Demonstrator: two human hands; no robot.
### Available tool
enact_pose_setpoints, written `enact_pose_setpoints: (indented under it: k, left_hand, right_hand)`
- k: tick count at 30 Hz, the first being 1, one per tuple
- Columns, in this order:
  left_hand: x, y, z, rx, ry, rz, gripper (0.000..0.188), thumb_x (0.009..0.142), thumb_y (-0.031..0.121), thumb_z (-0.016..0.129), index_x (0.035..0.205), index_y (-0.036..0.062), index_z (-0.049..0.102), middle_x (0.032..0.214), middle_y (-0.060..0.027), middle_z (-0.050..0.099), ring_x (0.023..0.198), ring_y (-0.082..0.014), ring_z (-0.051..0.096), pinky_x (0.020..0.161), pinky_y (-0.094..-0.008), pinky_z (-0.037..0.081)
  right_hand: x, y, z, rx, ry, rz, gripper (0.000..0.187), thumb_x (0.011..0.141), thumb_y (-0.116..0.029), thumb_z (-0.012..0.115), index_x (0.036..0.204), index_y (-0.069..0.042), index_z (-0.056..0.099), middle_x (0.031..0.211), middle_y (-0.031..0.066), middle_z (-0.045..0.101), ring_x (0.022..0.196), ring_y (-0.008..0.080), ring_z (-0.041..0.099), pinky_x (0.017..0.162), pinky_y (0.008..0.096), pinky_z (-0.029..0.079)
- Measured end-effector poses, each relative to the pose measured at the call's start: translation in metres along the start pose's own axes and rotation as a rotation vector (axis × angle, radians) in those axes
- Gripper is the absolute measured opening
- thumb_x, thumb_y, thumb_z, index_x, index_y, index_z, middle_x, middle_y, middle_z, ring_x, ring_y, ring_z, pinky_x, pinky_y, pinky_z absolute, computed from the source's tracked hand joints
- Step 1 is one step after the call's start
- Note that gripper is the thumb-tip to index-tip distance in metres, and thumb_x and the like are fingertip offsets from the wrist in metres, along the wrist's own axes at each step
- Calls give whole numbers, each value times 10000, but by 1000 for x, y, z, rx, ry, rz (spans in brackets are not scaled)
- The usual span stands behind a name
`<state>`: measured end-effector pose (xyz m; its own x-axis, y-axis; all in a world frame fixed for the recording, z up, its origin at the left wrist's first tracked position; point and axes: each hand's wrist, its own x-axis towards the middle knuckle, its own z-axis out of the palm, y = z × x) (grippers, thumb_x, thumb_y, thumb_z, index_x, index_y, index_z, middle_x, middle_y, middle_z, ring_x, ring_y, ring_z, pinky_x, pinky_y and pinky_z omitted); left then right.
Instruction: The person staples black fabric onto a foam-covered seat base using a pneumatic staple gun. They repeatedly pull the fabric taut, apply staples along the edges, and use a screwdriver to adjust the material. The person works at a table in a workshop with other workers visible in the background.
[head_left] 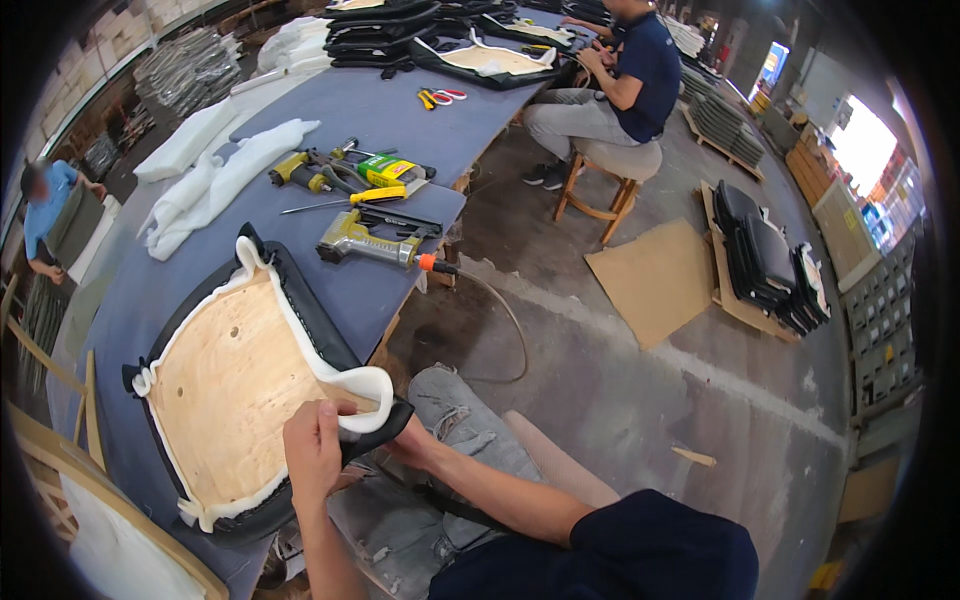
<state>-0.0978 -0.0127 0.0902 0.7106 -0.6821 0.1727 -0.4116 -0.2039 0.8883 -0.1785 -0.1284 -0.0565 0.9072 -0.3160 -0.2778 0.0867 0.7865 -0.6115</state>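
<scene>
A seat cushion (225,385) lies underside up at the table's near end, its bare plywood board framed by white padding (367,391) and a black cover (305,300). My left hand (316,452) is closed on the cushion's near edge, the thumb on top beside the board. By the right near corner, where the padding loops up loosely, my right hand (412,446) touches the outside of the black cover. The cover hides its fingers. Beyond the cushion a staple gun (365,240) with an orange hose fitting rests on the table.
A screwdriver (340,202), another air tool (300,174) and red-handled scissors (440,97) are on the table (270,105). White wadding (225,180) lies along its left. A co-worker (640,80) sits on a stool (615,165) beyond. The hose (515,325) hangs to the right. Cardboard (655,280) covers some floor.
</scene>
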Motion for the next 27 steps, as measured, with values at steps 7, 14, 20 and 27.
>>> enact_pose_setpoints:
  k: [7, 14, 20, 27]
  left_hand:
    - [-3, -11, -11, -1, -197, 140, 445, 962, 417, 629, 1031, -2, 765, 964, -131, 769, 895, -229, 695, 812, -357, 510]
    - [-2, -5, -5, -225, -198, 167, 594, 896, 533, 690, 1151, -3, 716, 766, -75, 713, 711, -142, 637, 658, -296, 462]
    - [-7, -19, -4, -114, -5, 96, 604, 894, 484, 707, 1240, -5, 628, 674, -13, 588, 641, -116, 553, 634, -272, 430]
    - [-23, 42, 28, 154, 357, 642, 239, 830, 128, 717, 1043, 35, 657, 901, -84, 586, 902, -265, 568, 860, -397, 457]
  right_hand:
    - [-14, -3, -34, 149, -325, 118, 393, 1058, -394, 571, 1331, -112, 595, 1093, 32, 705, 896, 158, 708, 742, 332, 615]
    - [-8, -31, 2, -149, -139, 73, 475, 1042, -486, 594, 1287, -78, 602, 1029, 6, 690, 870, 111, 676, 737, 302, 590]
    - [-8, -59, 26, -486, -43, -12, 506, 1028, -531, 606, 1093, -32, 660, 916, 4, 673, 803, 79, 651, 651, 255, 548]
    - [-3, -71, 31, -589, -69, -137, 507, 992, -468, 697, 1170, 7, 675, 965, -4, 698, 807, 55, 622, 667, 243, 522]
